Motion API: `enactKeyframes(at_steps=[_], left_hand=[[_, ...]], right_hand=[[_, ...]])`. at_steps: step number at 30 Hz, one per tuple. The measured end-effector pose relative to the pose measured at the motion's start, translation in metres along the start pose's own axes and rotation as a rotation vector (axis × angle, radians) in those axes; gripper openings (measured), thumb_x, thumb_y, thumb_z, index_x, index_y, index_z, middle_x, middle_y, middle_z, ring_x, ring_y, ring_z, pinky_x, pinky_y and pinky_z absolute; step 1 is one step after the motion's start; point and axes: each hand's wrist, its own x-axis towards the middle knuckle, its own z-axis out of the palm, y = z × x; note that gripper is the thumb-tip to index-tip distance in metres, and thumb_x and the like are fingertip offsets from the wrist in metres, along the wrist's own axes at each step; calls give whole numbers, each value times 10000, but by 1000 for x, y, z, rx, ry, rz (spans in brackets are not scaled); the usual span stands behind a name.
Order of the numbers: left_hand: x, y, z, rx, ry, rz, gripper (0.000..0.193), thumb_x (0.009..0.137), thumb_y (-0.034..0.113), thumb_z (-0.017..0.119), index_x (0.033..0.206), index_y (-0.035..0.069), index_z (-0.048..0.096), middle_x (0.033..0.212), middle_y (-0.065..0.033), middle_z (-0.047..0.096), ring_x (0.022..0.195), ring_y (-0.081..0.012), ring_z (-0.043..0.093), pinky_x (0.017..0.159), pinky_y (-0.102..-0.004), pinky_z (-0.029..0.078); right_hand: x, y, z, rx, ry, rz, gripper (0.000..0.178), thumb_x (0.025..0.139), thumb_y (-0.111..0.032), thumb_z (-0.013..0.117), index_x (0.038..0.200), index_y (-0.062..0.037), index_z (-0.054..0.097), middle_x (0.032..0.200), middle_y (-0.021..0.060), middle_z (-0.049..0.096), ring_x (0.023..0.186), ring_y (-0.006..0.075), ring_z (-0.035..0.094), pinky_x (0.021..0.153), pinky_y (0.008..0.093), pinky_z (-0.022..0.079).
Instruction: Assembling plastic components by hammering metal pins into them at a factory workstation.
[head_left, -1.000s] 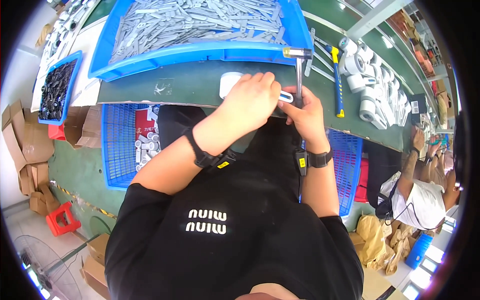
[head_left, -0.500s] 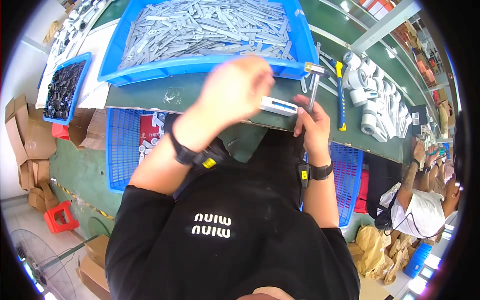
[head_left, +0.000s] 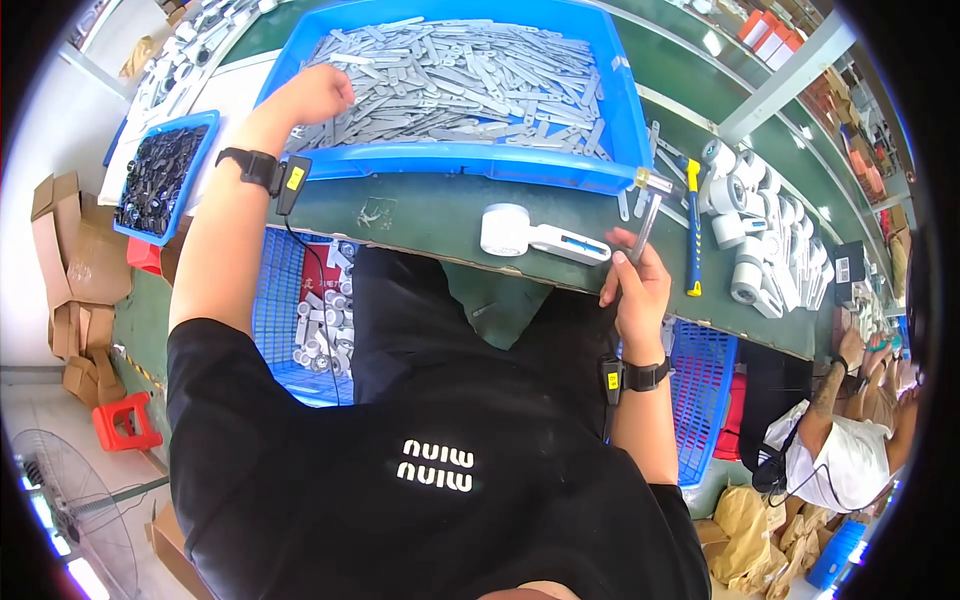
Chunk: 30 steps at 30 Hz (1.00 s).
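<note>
My left hand [head_left: 322,94] is over the left side of the blue bin [head_left: 420,160], which is heaped with flat grey strips [head_left: 460,85]. Its fingers are curled together, and whatever may be in them is hidden. At the table's front edge, my right hand [head_left: 640,290] grips a small hammer [head_left: 648,225] by its metal shaft, the head pointing away from me. Just left of that hand lies a white part with a round head and a slotted handle [head_left: 570,243]. The handle's end is close to my right fingertips; whether they touch I cannot tell.
A yellow-and-blue hammer [head_left: 693,230] lies to the right, beside a pile of white round-headed parts [head_left: 745,225]. A blue tray of small black pieces [head_left: 160,180] stands at the left. Blue crates [head_left: 285,310] sit under the table. A co-worker [head_left: 825,430] is at far right.
My left hand has moved from the white part, leftward and away, to the bin's left side. The white part's round head has come into sight. My right hand still holds the small hammer.
</note>
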Motion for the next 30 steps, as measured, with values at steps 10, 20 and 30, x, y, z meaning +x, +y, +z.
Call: enactKeyframes(at_steps=[10,20,30], left_hand=[[18,33,15,124,-121,-195,249,882,189,832,1048,5,814,1000,-200,821,970,-363,791,879,-457,623],[17,41,31,436,3,-212,286,873,152,744,1071,-43,812,1187,-303,783,1121,-460,768,973,-531,622],[-103,152,-4,-80,411,175,154,930,124,781,1014,6,728,853,-128,758,809,-239,755,730,-370,584]], right_hand=[[1,0,3,-4,-3,0,329,1086,-27,644,1405,48,684,1259,134,764,557,76,569,483,254,494],[-4,3,-5,-4,-24,-20,278,1086,-43,667,1340,60,713,966,67,723,534,84,567,485,255,483],[-15,-17,12,-70,292,62,158,1051,-99,762,1170,3,776,693,-33,618,501,50,511,460,236,380]])
